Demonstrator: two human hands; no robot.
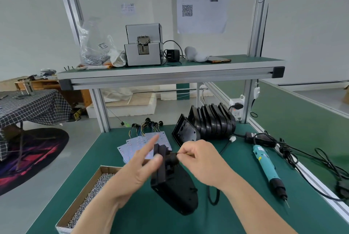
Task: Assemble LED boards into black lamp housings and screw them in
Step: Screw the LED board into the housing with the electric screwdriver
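Holding black lamp housing, left hand steadying, right hand pinching wire

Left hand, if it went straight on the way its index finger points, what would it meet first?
Likely the LED boards fanned beyond the left hand, then the leaning black housing; depth is unclear.

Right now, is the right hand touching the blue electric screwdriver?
Apart. The head view shows the blue electric screwdriver lying on the green mat, with a strip of bare mat between it and the right hand.
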